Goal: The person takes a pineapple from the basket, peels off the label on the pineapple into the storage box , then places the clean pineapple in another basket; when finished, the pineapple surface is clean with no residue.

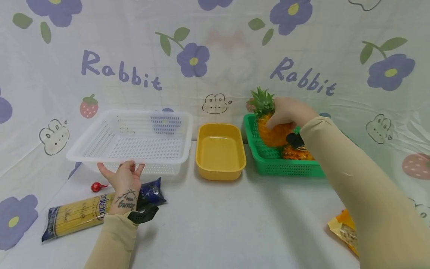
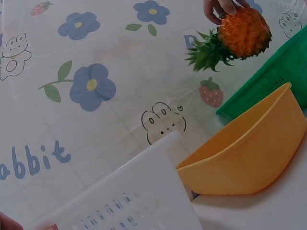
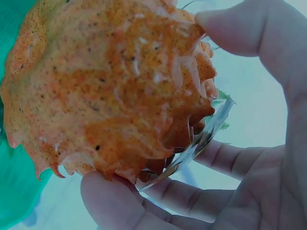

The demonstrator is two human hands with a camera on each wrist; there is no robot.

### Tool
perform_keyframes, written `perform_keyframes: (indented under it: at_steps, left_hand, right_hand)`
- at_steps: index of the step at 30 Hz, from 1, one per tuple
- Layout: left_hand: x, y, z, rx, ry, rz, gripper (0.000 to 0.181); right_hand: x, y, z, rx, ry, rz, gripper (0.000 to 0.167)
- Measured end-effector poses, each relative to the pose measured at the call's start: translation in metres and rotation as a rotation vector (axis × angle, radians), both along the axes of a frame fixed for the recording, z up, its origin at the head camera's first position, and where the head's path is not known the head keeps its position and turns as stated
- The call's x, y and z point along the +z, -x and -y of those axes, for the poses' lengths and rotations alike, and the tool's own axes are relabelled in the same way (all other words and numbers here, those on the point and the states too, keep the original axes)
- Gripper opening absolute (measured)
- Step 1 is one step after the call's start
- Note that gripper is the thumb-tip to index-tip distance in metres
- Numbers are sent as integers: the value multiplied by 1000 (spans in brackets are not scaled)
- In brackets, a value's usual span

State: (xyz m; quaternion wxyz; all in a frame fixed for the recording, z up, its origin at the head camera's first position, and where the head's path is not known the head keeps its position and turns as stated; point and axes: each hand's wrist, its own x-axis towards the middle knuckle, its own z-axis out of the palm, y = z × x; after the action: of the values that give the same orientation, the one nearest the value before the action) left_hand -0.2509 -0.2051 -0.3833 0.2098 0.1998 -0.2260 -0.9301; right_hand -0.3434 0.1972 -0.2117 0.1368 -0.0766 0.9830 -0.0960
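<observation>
My right hand (image 1: 285,112) grips a pineapple (image 1: 273,134) with a green leafy crown, over the left part of the green basket (image 1: 285,168). In the right wrist view, thumb and fingers spread round its orange spiky body (image 3: 105,96), beside a shiny foil-like strip (image 3: 206,143). The left wrist view shows the pineapple (image 2: 244,33) raised above the baskets. At the front rim of the white basket (image 1: 134,161), my left hand (image 1: 125,179) holds the edge, inner wrist upward. Its fingertips are partly hidden by the rim.
A yellow tub (image 1: 221,151) stands between the baskets. An orange item (image 1: 297,152) lies in the green one. Below my left hand are a spaghetti pack (image 1: 80,213) and a red lollipop (image 1: 96,186). An orange-yellow packet (image 1: 346,229) lies at right, partly behind my sleeve.
</observation>
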Motion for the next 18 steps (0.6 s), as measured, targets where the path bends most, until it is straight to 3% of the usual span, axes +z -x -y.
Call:
perform_keyframes:
  at_steps: [6, 8, 13, 18]
  left_hand:
    - [1, 0, 0, -5, -7, -3, 107]
    - [0, 0, 1, -5, -13, -8, 107]
    - [-1, 0, 1, -8, -16, -17, 108]
    - [-2, 0, 1, -7, -13, -15, 108]
  right_hand:
    - [5, -24, 14, 85, -41, -94, 53]
    - [3, -33, 21, 129, -50, -118, 60]
    - [-4, -59, 43, 230, -22, -88, 70]
    - [-17, -93, 64, 345, -44, -87, 59]
